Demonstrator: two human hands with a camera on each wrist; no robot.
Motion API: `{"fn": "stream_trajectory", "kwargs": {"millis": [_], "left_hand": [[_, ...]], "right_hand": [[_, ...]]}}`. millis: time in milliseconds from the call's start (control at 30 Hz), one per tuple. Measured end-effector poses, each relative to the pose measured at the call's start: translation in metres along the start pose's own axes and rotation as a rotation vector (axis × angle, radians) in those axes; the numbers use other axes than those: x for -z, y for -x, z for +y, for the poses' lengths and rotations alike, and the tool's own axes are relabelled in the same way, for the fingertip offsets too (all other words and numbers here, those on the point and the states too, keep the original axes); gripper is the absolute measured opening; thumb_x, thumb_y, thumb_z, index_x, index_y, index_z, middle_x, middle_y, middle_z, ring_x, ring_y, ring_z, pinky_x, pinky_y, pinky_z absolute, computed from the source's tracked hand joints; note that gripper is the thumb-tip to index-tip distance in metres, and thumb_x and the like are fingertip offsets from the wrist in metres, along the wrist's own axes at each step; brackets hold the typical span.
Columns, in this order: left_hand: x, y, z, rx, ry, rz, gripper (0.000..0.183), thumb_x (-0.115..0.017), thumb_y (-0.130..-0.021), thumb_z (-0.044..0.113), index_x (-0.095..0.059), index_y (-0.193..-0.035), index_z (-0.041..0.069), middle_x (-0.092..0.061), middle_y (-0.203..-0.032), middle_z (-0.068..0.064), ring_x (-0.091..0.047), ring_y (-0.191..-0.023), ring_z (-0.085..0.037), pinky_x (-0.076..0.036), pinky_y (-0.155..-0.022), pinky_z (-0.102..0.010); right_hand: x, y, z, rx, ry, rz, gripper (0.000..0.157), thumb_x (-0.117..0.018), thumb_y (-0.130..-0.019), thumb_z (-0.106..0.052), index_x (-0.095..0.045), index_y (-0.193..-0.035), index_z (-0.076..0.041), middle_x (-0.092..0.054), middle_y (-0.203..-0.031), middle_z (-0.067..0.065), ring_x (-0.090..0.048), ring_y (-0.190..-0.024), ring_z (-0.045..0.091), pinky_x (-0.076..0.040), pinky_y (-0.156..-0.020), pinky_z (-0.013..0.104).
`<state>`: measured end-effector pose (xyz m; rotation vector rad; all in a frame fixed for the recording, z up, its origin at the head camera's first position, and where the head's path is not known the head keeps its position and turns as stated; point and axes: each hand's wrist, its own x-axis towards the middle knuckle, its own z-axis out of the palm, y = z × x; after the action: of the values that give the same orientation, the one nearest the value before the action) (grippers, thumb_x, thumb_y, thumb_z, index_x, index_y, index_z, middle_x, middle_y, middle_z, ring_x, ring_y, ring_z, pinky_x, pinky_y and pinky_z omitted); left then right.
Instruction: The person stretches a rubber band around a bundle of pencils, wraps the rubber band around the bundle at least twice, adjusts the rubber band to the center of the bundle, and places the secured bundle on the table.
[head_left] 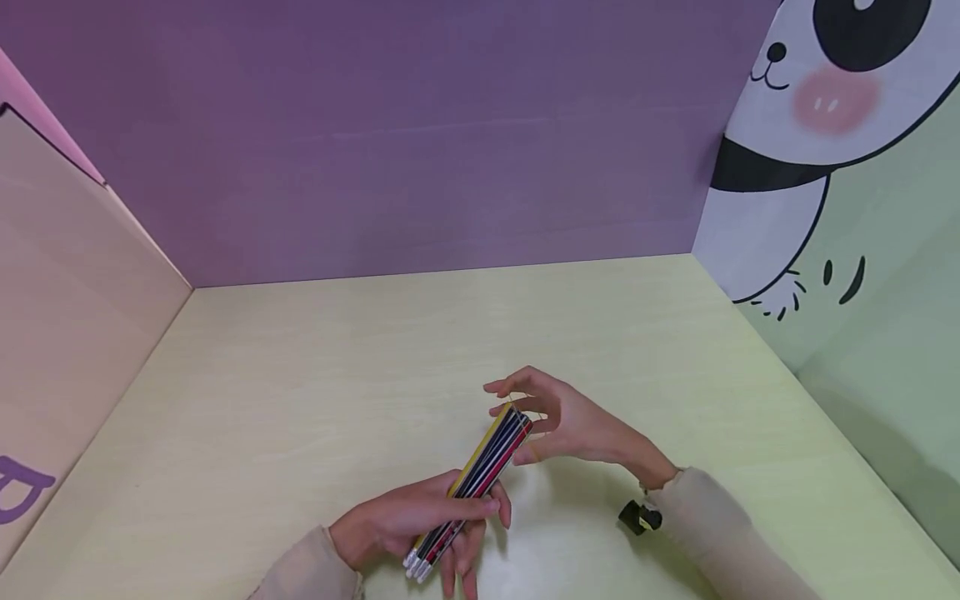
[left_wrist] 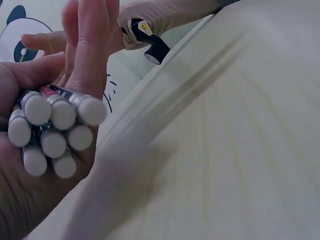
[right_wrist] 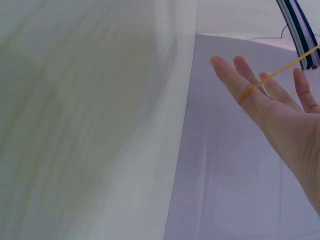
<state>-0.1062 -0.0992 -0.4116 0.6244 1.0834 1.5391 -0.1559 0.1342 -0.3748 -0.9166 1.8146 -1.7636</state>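
A bundle of several pencils (head_left: 489,454) with dark, red and yellow sides lies slanted across my left hand (head_left: 408,510). The left thumb presses over the bundle near its lower end, while other fingers stretch out beneath it. White pencil ends (left_wrist: 53,144) face the left wrist camera in a tight cluster. My right hand (head_left: 573,425) is at the bundle's upper end, its fingers spread apart. A thin yellow rubber band (right_wrist: 280,71) is stretched across those fingers, looped round the thumb and running towards the pencils. Whether the band encircles all the pencils I cannot tell.
Under both hands is a pale wooden tabletop (head_left: 315,383). A purple wall (head_left: 450,150) rises at the back, a pinkish panel (head_left: 75,275) at the left, and a green panel with a panda drawing (head_left: 885,350) at the right. A black wrist camera (head_left: 640,517) hangs by the right sleeve.
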Motion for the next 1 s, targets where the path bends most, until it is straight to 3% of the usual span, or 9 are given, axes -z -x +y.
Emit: {"fn": "stream_trajectory", "kwargs": {"millis": [133,267,533,667,800,900,1000], "left_hand": [[0.002,-0.002,-0.004,0.001,0.021,0.002,0.023,-0.033,-0.099,0.021,-0.040,-0.113,0.005,-0.062,-0.064,-0.006,-0.065,-0.072,-0.039,-0.052,-0.052,-0.050],[0.004,-0.004,-0.008,-0.015,0.046,0.006,0.024,-0.031,-0.099,0.021,-0.040,-0.115,0.005,-0.062,-0.066,-0.007,-0.065,-0.071,-0.036,-0.053,-0.050,-0.044],[0.004,-0.004,-0.007,-0.038,0.015,0.023,0.022,-0.033,-0.099,0.018,-0.040,-0.114,0.004,-0.060,-0.061,-0.006,-0.065,-0.069,-0.039,-0.049,-0.049,-0.057],[0.007,0.000,-0.003,-0.101,-0.005,0.114,0.024,-0.035,-0.098,0.019,-0.042,-0.111,-0.001,-0.049,-0.046,-0.003,-0.065,-0.066,-0.039,-0.050,-0.048,-0.052],[0.015,0.007,0.004,-0.143,-0.020,0.278,0.029,-0.040,-0.097,0.023,-0.043,-0.110,-0.003,-0.038,-0.040,-0.002,-0.065,-0.064,-0.037,-0.053,-0.046,-0.042],[0.021,0.012,0.010,-0.160,-0.044,0.372,0.031,-0.041,-0.096,0.026,-0.043,-0.109,-0.002,-0.036,-0.040,-0.002,-0.065,-0.063,-0.034,-0.053,-0.047,-0.040],[0.025,0.016,0.014,-0.170,-0.042,0.410,0.031,-0.043,-0.096,0.027,-0.043,-0.109,-0.001,-0.035,-0.039,-0.001,-0.065,-0.062,-0.032,-0.053,-0.048,-0.040]], "right_hand": [[-0.007,-0.002,0.002,-0.014,0.000,-0.044,0.052,-0.072,-0.073,-0.003,-0.044,-0.117,-0.007,-0.042,-0.133,0.006,-0.046,-0.116,0.036,-0.048,-0.087,0.044],[-0.010,-0.003,0.006,-0.008,-0.023,-0.048,0.041,-0.069,-0.077,-0.003,-0.046,-0.111,-0.002,-0.051,-0.124,0.015,-0.057,-0.101,0.031,-0.051,-0.079,0.041],[-0.010,-0.002,0.014,-0.117,-0.027,-0.109,0.036,-0.070,-0.078,-0.014,-0.054,-0.109,-0.005,-0.062,-0.105,0.015,-0.061,-0.093,0.030,-0.049,-0.082,0.042],[-0.006,0.000,0.015,-0.159,-0.009,-0.057,0.028,-0.064,-0.083,-0.017,-0.054,-0.106,-0.004,-0.063,-0.088,0.016,-0.063,-0.075,0.032,-0.053,-0.072,0.043],[0.000,0.001,0.014,-0.160,0.022,0.041,0.021,-0.058,-0.088,-0.020,-0.051,-0.100,-0.005,-0.055,-0.065,0.017,-0.054,-0.051,0.039,-0.052,-0.056,0.044],[0.004,0.002,0.012,-0.098,0.001,0.066,0.017,-0.057,-0.088,-0.014,-0.047,-0.097,-0.003,-0.046,-0.059,0.014,-0.046,-0.048,0.041,-0.052,-0.060,0.046],[0.005,0.004,0.011,0.009,-0.071,0.049,0.012,-0.053,-0.087,-0.004,-0.047,-0.093,0.005,-0.043,-0.066,0.014,-0.039,-0.052,0.038,-0.050,-0.065,0.048]]}}
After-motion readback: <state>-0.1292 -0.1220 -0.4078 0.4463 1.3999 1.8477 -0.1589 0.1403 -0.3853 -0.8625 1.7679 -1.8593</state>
